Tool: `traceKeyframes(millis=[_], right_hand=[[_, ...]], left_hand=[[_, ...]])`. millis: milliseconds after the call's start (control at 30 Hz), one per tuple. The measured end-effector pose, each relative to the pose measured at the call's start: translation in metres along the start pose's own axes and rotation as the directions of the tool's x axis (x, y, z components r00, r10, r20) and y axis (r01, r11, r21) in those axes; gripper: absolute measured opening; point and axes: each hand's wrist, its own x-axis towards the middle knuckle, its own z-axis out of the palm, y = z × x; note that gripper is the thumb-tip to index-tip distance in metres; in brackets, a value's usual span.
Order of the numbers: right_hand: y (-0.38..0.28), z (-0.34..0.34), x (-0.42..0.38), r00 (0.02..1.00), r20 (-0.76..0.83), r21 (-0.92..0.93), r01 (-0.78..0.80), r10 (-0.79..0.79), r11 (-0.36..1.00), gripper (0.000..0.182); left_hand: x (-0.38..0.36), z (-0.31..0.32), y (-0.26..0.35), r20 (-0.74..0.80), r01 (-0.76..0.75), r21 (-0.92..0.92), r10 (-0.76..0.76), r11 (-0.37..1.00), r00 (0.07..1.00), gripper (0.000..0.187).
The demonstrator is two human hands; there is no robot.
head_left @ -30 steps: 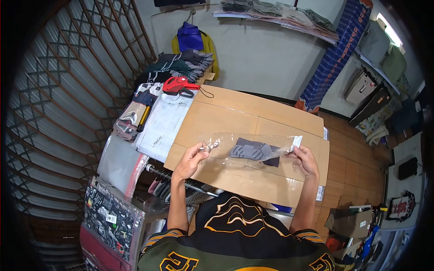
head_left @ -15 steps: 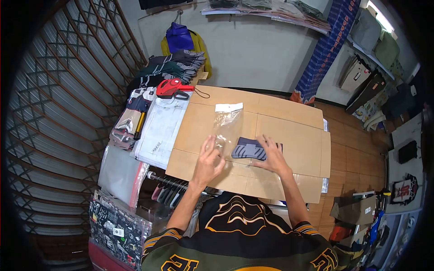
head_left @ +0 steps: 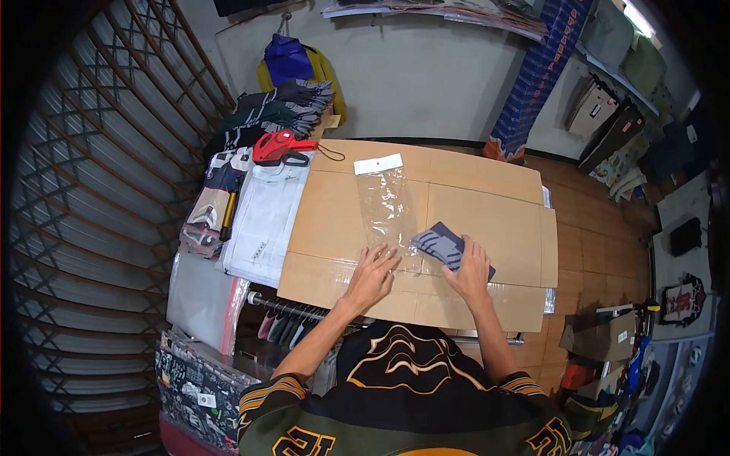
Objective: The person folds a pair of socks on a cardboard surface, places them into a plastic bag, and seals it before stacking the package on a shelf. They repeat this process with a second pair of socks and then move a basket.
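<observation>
My right hand (head_left: 469, 272) grips a folded piece of striped cloth (head_left: 443, 245), dark and grey, tilted over the cardboard with one corner toward the bag. A clear plastic bag (head_left: 385, 201) with a white header strip lies flat to its left, header pointing away from me. At the bag's near end my left hand (head_left: 372, 275) rests with fingers outstretched on the plastic. Whether those fingertips hold the bag's edge is hard to see. Under both hands is a flat brown cardboard sheet (head_left: 487, 186).
Left of the cardboard, a red and black handheld tool (head_left: 283, 147) lies on white packages (head_left: 266, 205). Behind it is a pile of dark striped cloth (head_left: 285, 110). Packaged garments (head_left: 201, 387) stand lower left, and a cardboard box (head_left: 604, 338) is at lower right.
My right hand has picked up the striped cloth and turned it toward the bag. The left hand has moved right and down onto the bag's near end, and the bag has straightened out.
</observation>
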Motion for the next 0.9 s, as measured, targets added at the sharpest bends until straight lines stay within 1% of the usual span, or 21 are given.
traceKeyframes(millis=[33,133,233,333,367,433,533,567,667,767,800,867,900], right_hand=[[0.000,0.001,-0.002,0.999,-0.040,0.014,-0.028,0.029,1.000,0.083],[0.014,0.010,-0.003,0.984,-0.168,0.121,-0.035,0.056,0.992,0.080],[0.023,0.013,-0.005,0.963,-0.266,0.253,0.020,0.050,0.967,0.077],[0.020,0.007,-0.016,0.961,-0.262,0.358,0.010,0.090,0.934,0.075],[0.022,0.008,-0.020,0.961,-0.264,0.368,0.024,0.080,0.930,0.076],[0.024,0.009,-0.028,0.962,-0.266,0.387,0.049,0.060,0.921,0.076],[0.019,0.008,-0.042,0.975,-0.217,0.453,0.060,0.045,0.889,0.077],[0.016,0.007,-0.047,0.978,-0.208,0.457,0.073,0.027,0.887,0.076],[0.007,0.008,-0.058,0.980,-0.192,0.471,0.129,-0.041,0.873,0.077],[-0.003,0.005,-0.065,0.976,-0.179,0.452,0.195,-0.125,0.871,0.079],[-0.006,0.003,-0.067,0.979,-0.151,0.464,0.193,-0.137,0.865,0.079],[-0.014,-0.002,-0.067,0.973,-0.114,0.407,0.229,-0.199,0.885,0.079],[-0.017,-0.004,-0.067,0.969,-0.095,0.378,0.247,-0.228,0.892,0.079]], left_hand=[[0.004,0.001,-0.002,0.002,-0.009,0.005,0.009,1.000,1.000,0.034],[0.014,0.005,-0.008,-0.023,-0.027,-0.004,0.027,1.000,0.999,0.031],[0.019,0.015,-0.017,-0.063,-0.021,-0.027,0.019,0.999,0.998,0.028],[0.024,0.025,-0.022,-0.114,-0.026,-0.035,0.022,0.999,0.993,0.024],[0.026,0.027,-0.023,-0.133,-0.030,-0.034,0.025,0.999,0.991,0.022],[0.029,0.031,-0.024,-0.188,-0.057,-0.093,0.039,0.994,0.981,0.017],[0.033,0.031,-0.025,-0.248,-0.092,-0.157,0.051,0.983,0.967,0.013],[0.033,0.031,-0.025,-0.267,-0.101,-0.173,0.052,0.980,0.962,0.013],[0.030,0.031,-0.018,-0.322,-0.004,-0.235,-0.074,0.972,0.944,0.017],[0.031,0.031,-0.013,-0.334,0.070,-0.298,-0.173,0.952,0.927,0.016],[0.032,0.031,-0.013,-0.356,0.055,-0.302,-0.166,0.952,0.920,0.015],[0.034,0.033,-0.014,-0.400,0.022,-0.309,-0.151,0.951,0.904,0.014],[0.035,0.032,-0.013,-0.395,0.021,-0.311,-0.149,0.950,0.907,0.015]])
